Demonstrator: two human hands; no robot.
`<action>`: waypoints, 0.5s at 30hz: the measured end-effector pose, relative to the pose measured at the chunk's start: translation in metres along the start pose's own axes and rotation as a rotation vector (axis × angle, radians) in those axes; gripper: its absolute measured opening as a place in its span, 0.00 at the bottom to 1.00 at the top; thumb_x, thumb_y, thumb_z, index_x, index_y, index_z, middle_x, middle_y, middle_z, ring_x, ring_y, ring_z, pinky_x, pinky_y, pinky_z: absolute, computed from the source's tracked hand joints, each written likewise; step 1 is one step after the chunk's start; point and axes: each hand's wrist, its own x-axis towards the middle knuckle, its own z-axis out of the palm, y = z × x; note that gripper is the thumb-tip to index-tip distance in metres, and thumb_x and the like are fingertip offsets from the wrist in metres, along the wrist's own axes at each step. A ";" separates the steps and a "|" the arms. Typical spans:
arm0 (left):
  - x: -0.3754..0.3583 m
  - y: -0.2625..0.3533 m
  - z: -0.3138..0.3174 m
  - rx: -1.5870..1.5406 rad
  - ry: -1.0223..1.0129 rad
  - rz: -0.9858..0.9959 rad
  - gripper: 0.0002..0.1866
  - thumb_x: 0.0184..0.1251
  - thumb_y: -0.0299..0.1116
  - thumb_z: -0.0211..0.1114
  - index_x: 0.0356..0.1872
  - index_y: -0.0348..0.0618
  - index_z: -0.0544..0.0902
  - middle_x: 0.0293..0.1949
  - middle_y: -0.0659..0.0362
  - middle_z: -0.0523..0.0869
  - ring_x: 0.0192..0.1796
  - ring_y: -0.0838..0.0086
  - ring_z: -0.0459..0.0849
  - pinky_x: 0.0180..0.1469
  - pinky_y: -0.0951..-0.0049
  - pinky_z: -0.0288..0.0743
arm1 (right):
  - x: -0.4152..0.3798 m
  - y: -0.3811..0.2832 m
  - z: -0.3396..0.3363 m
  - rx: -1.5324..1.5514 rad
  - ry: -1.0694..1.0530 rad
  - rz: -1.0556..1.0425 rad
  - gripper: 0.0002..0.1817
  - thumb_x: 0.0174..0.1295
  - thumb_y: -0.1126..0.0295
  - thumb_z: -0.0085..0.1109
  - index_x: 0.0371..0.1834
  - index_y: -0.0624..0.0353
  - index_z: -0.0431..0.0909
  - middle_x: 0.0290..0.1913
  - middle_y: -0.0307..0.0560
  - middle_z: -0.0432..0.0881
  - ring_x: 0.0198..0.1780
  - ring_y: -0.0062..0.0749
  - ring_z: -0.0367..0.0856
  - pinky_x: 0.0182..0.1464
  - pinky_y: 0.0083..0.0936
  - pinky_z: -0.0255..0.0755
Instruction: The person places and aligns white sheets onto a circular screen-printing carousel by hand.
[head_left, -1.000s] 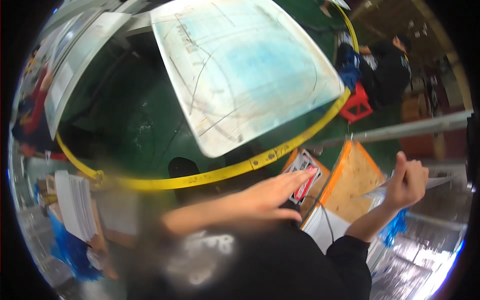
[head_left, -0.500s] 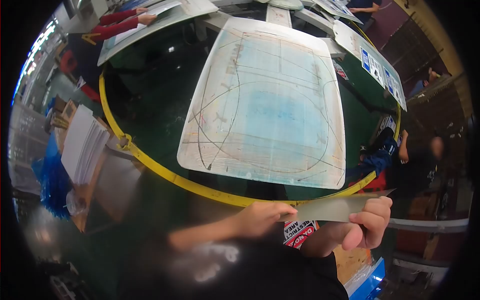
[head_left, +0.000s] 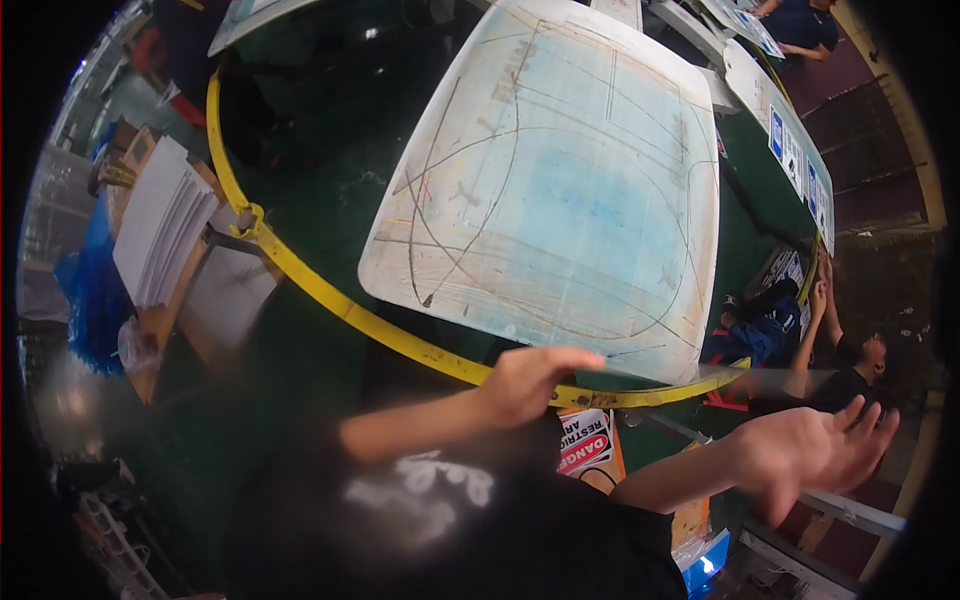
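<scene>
At the far left, a stack of white sheets (head_left: 165, 225) leans beside the curved yellow rail (head_left: 350, 312). Next, the left hand (head_left: 530, 385) has its fingers nearly together, seemingly pinching one end of a thin sheet (head_left: 775, 381). The sheet hangs blurred, almost edge-on, before the flat pallet's (head_left: 560, 270) near edge; it is probably light, bendy and slick, best gripped by opposite edges. Below lies a DANGER sign (head_left: 585, 455). Rightmost, the right hand (head_left: 805, 455) spreads its fingers wide, gripping nothing; whether it touches the sheet, I cannot tell.

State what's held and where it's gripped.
A thin sheet, apparently pinched at its left end by the left hand; the right hand is open.
</scene>
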 end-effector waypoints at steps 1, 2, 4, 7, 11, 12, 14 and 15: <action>0.001 -0.007 -0.004 0.103 0.058 -0.049 0.18 0.61 0.15 0.55 0.52 0.39 0.72 0.44 0.50 0.83 0.41 0.65 0.85 0.41 0.73 0.79 | -0.007 0.012 -0.006 -0.148 -0.073 0.155 0.45 0.58 0.31 0.44 0.62 0.64 0.60 0.65 0.55 0.61 0.65 0.41 0.61 0.67 0.42 0.52; 0.006 -0.008 -0.015 0.062 0.089 -0.161 0.18 0.63 0.16 0.55 0.54 0.39 0.70 0.45 0.51 0.82 0.43 0.68 0.84 0.43 0.74 0.78 | -0.024 0.035 -0.024 -0.311 -0.194 0.323 0.37 0.62 0.48 0.55 0.65 0.63 0.57 0.66 0.51 0.59 0.67 0.39 0.59 0.68 0.41 0.48; 0.025 -0.009 -0.033 -0.248 0.177 -0.369 0.20 0.65 0.18 0.54 0.58 0.38 0.65 0.46 0.52 0.80 0.47 0.74 0.81 0.48 0.77 0.74 | -0.082 0.102 -0.051 -0.171 -0.302 0.743 0.33 0.63 0.61 0.59 0.66 0.63 0.56 0.65 0.50 0.61 0.65 0.33 0.61 0.66 0.34 0.54; 0.055 -0.018 -0.059 -0.525 0.201 -0.482 0.23 0.67 0.18 0.51 0.62 0.36 0.57 0.50 0.50 0.78 0.53 0.76 0.75 0.56 0.77 0.67 | -0.128 0.129 -0.058 -0.002 -0.593 1.133 0.25 0.60 0.61 0.64 0.54 0.67 0.71 0.49 0.46 0.78 0.53 0.28 0.73 0.59 0.25 0.63; 0.077 -0.085 -0.085 -0.216 0.145 -0.485 0.28 0.61 0.29 0.62 0.62 0.34 0.65 0.57 0.46 0.75 0.57 0.65 0.75 0.61 0.71 0.64 | -0.164 0.131 -0.013 0.038 -0.611 1.102 0.28 0.54 0.69 0.69 0.54 0.70 0.69 0.51 0.51 0.77 0.52 0.31 0.75 0.56 0.24 0.67; 0.081 -0.099 -0.098 0.028 0.061 -0.471 0.30 0.58 0.34 0.65 0.61 0.35 0.68 0.59 0.45 0.73 0.60 0.60 0.72 0.63 0.67 0.62 | -0.176 0.137 0.001 0.028 -0.608 1.059 0.29 0.53 0.70 0.70 0.55 0.71 0.68 0.51 0.52 0.77 0.52 0.31 0.75 0.55 0.24 0.67; 0.084 -0.132 -0.117 0.420 -0.042 -0.421 0.33 0.51 0.44 0.70 0.58 0.37 0.75 0.63 0.44 0.69 0.66 0.52 0.64 0.67 0.59 0.56 | -0.196 0.149 0.026 0.029 -0.612 1.039 0.35 0.47 0.67 0.75 0.55 0.73 0.68 0.51 0.55 0.76 0.52 0.35 0.75 0.56 0.26 0.67; 0.081 -0.151 -0.123 0.569 -0.059 -0.386 0.34 0.47 0.48 0.72 0.56 0.39 0.77 0.64 0.44 0.68 0.68 0.48 0.59 0.68 0.54 0.51 | -0.201 0.150 0.038 -0.081 -0.672 0.990 0.38 0.44 0.65 0.76 0.55 0.74 0.68 0.52 0.56 0.76 0.53 0.37 0.75 0.58 0.28 0.66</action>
